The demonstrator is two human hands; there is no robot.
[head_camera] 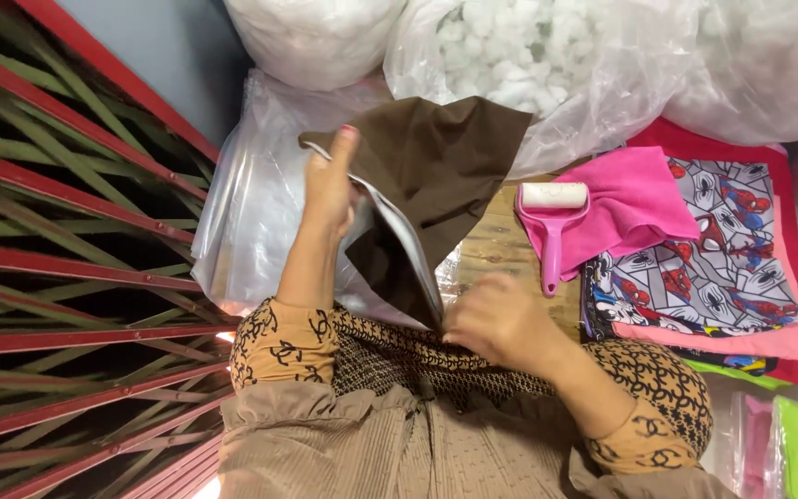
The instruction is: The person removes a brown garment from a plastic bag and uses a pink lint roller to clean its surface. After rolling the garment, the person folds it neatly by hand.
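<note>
Patterned sleeves and a tan garment fill the bottom of the head view, nearest the lens. Above them the right hand point(501, 323) pinches the lower corner of a brown cloth point(436, 176), its fingers closed on the fabric close to the body. That cloth has a silvery lining point(408, 249) showing along its opened edge. The left hand point(330, 189) is raised, with its fingers clamped on the cloth's upper left edge, so the cloth hangs stretched between both hands above a wooden surface point(491, 245).

Just right of the cloth a pink lint roller point(553, 226) lies on the surface, its white head touching a pink towel point(634, 203). Beside the towel sits a stack of printed fabrics point(713, 268). Clear bags of white stuffing point(528, 55) stand behind. A red metal grille point(66, 277) runs down the left side.
</note>
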